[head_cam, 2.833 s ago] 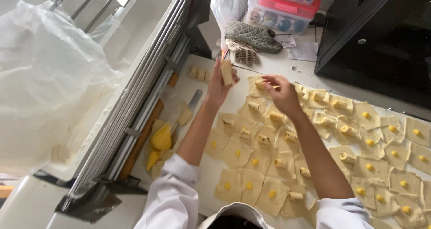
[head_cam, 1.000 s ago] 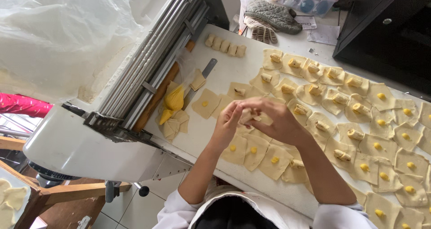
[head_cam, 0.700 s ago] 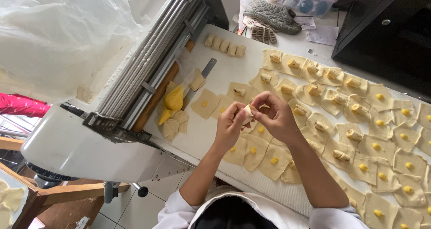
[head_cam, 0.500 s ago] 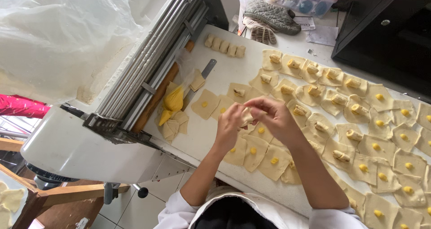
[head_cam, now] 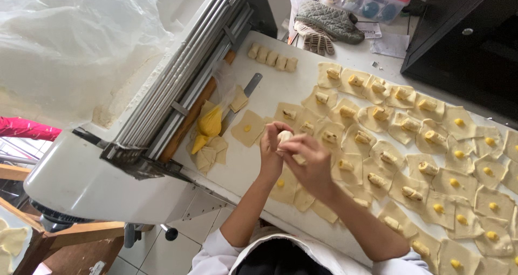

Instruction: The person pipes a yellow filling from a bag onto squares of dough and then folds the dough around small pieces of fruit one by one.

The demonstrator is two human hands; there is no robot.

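Hands meet above the white surface [head_cam: 270, 94]: left hand [head_cam: 270, 152] and right hand [head_cam: 308, 164] together pinch a small dough piece [head_cam: 284, 137]. Filled dough squares [head_cam: 431, 172] cover the surface beside a yellow piping bag [head_cam: 208, 125].

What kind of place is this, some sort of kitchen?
Most likely a bakery or pastry kitchen. A dough sheeter stands beside a white worktable covered with dough squares topped with yellow filling, and the hands, left hand and right hand, are rolling one piece. Oven mitts lie nearby.
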